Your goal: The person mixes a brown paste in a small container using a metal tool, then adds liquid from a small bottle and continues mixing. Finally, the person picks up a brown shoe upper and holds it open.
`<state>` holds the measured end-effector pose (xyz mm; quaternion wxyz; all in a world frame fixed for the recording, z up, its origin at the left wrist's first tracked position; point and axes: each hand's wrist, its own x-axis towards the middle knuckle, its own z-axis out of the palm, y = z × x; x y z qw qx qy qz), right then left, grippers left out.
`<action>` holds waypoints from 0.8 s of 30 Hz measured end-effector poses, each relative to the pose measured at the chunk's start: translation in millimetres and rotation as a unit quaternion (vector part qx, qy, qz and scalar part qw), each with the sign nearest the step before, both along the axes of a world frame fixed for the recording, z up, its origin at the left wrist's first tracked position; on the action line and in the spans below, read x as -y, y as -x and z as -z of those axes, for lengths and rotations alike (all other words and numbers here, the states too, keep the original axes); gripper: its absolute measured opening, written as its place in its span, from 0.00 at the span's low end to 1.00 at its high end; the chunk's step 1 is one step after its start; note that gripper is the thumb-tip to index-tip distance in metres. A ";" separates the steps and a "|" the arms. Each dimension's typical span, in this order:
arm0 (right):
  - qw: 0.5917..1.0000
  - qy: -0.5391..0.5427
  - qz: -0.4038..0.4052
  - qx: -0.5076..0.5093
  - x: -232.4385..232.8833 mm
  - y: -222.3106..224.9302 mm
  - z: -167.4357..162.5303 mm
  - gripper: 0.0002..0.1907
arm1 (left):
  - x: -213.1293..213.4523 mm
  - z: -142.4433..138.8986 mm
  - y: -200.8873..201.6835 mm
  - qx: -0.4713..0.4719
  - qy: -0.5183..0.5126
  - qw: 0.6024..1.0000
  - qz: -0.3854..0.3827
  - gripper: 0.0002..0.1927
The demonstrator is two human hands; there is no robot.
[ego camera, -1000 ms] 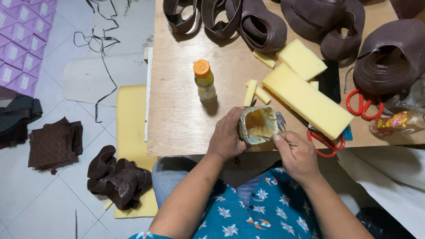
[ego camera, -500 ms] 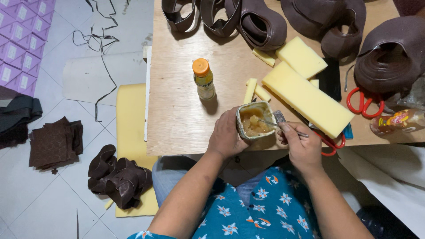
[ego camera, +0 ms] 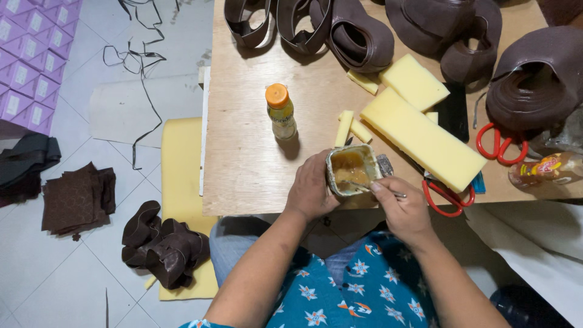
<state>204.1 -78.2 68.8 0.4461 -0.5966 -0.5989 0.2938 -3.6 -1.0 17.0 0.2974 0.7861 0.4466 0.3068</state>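
Note:
My left hand (ego camera: 311, 189) grips an open tin of yellowish glue (ego camera: 351, 170) at the near edge of the wooden table (ego camera: 243, 158). My right hand (ego camera: 405, 206) holds a thin metal stick (ego camera: 375, 189) whose tip dips into the glue. A small bottle with an orange cap (ego camera: 280, 112) stands upright just beyond my left hand. Yellow foam blocks (ego camera: 422, 138) lie right of the tin.
Rolls of dark brown strip (ego camera: 358, 36) crowd the table's far side. Two pairs of red-handled scissors (ego camera: 497, 144) lie at the right, next to a lying plastic bottle (ego camera: 543, 170). On the floor: brown leather pieces (ego camera: 164, 246), a yellow foam sheet (ego camera: 182, 164), purple boxes (ego camera: 27, 73).
The tin has tilted upright so its glue surface shows more. My right hand has shifted slightly, and the stick now reaches into the glue.

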 end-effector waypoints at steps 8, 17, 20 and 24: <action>1.000 -0.008 -0.003 0.016 -6.7 1.6 -6.8 0.10 | 2.4 -5.4 -0.6 0.017 -0.022 1.000 0.006 0.49; 0.999 0.011 -0.021 0.029 -9.0 -1.8 -17.7 0.11 | 2.3 -4.7 -1.4 0.023 -0.037 0.999 0.003 0.48; 0.998 0.012 -0.055 0.043 -4.5 1.2 -20.6 0.10 | 2.0 -5.1 -1.7 0.026 -0.029 0.999 0.003 0.47; 0.996 0.019 0.012 0.086 -1.0 -2.9 -30.0 0.09 | 3.2 -6.5 -1.7 0.046 -0.068 0.997 0.004 0.46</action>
